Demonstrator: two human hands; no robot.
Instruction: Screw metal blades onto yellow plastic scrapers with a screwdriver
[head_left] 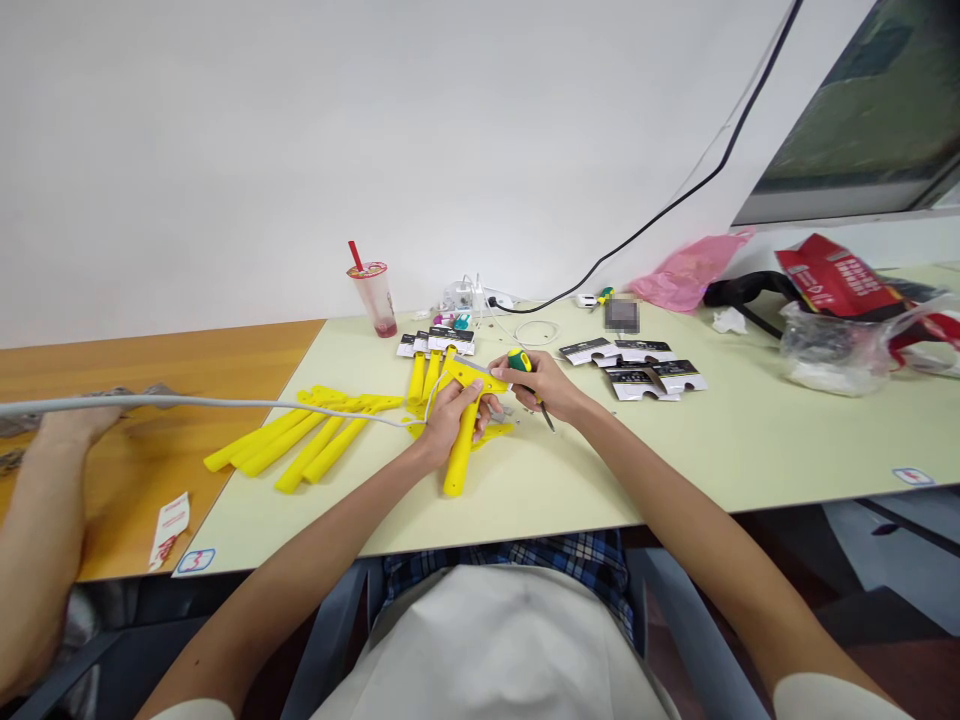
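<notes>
Fingers of the left hand (448,420) wrap the bright-yellow plastic T-shaped tool (463,445), held above the pale-green tabletop (570,490), presumably steadying its head for the other hand. The right hand's (551,380) grip is narrow, pinching near the head's end while holding a green-and-yellow-handled screwdriver (519,360); its dark shaft points down, perhaps tucked to free the fingertips. Similar yellow plastic tubular pieces (281,445) lie side by side leftward, likely for easy reach; black-and-white printed cards (637,380) sit apart rightward, seemingly clear of the work.

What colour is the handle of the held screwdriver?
Green and yellow screwdriver handle, seen in the head view.
</notes>
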